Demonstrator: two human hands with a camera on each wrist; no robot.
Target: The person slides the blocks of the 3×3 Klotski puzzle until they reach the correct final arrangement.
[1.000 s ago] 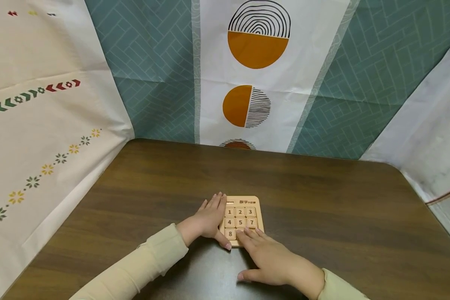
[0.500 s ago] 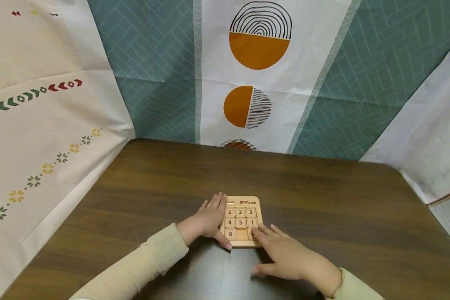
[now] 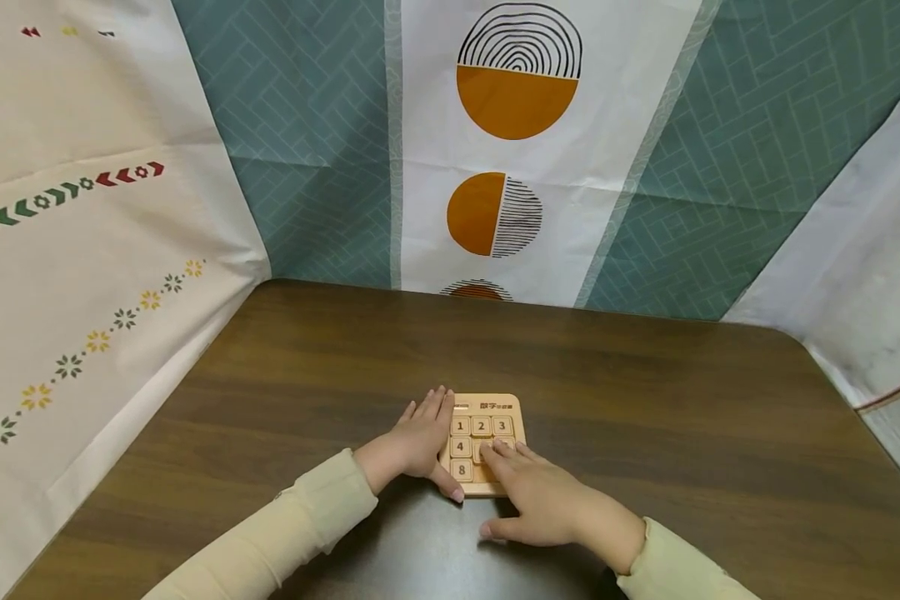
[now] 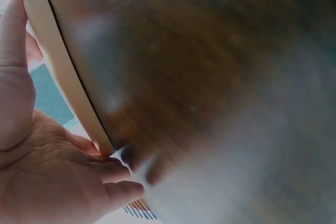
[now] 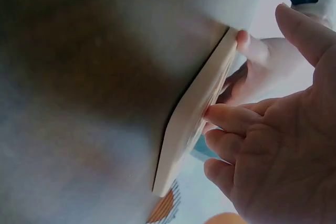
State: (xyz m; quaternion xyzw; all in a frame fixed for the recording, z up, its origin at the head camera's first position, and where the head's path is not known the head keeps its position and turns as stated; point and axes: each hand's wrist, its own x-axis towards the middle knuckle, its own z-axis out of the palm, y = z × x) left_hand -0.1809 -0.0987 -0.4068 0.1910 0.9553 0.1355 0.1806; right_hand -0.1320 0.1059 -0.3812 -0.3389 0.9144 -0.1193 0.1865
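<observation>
A light wooden number slide puzzle (image 3: 504, 400) lies flat on the table. Tiles 1, 2, 3, 4 and 8 (image 3: 461, 470) can be read; right fingers hide part of the middle and right tiles. My left hand (image 3: 420, 442) rests along the board's left side, fingers fairly straight, thumb at the near left corner. In the left wrist view the board's pale side edge (image 4: 73, 82) runs between thumb and fingers. Extended fingers of my right hand (image 3: 551, 504) touch the middle tile (image 3: 482, 456), which sits a little below its row. My right thumb is apart from the board.
The dark wood table (image 3: 330, 333) stretches around the board. A patterned cloth (image 3: 315, 167) hangs behind its far edge. White cloth with embroidery (image 3: 120, 233) borders the left side, and pale cloth (image 3: 870, 250) the right.
My right hand moved right to the lower right tile, then back left and slightly up onto the middle tile. That tile has shifted slightly towards me. My left hand has stayed put.
</observation>
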